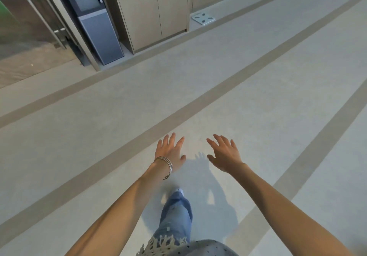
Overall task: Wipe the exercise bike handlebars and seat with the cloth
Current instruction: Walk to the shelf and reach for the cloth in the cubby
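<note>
Both my arms reach forward over a pale floor. My left hand point(170, 151), with thin metal bangles at the wrist, is palm down with fingers spread and holds nothing. My right hand point(225, 153) is beside it, also palm down, fingers apart and empty. No exercise bike and no cloth are in view. Below the hands I see my leg in blue jeans point(176, 214) stepping forward.
A water dispenser point(95, 21) stands at the back left beside a glass door point(25, 27). A beige cabinet with two bin openings point(153, 11) is next to it. A white bathroom scale point(203, 18) lies on the floor. Tan stripes point(198, 105) cross the floor diagonally.
</note>
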A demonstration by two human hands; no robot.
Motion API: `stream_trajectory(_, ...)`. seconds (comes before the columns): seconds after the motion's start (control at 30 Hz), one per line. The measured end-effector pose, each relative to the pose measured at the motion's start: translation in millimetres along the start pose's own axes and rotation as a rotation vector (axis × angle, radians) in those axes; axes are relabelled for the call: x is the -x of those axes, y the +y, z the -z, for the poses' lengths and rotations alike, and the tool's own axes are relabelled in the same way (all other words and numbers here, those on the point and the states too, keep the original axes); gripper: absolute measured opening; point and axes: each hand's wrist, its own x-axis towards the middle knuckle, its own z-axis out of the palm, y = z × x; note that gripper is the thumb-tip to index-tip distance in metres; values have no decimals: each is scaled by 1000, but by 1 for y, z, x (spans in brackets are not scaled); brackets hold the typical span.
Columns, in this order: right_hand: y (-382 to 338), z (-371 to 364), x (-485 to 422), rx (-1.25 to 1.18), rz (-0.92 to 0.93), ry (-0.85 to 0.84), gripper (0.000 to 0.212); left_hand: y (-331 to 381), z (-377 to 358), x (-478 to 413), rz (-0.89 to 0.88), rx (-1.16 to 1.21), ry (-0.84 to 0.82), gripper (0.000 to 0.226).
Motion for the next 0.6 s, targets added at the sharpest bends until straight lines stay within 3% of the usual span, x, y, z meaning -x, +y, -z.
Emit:
stream_trajectory(0.3, 7, 71, -142, 16, -15, 58, 61, -43, 71, -137, -42, -31, 35, 65)
stream_trajectory(0.6, 52, 98, -264, 50, 26, -34, 63, -52, 100, -253, 26, -18, 3, 68)
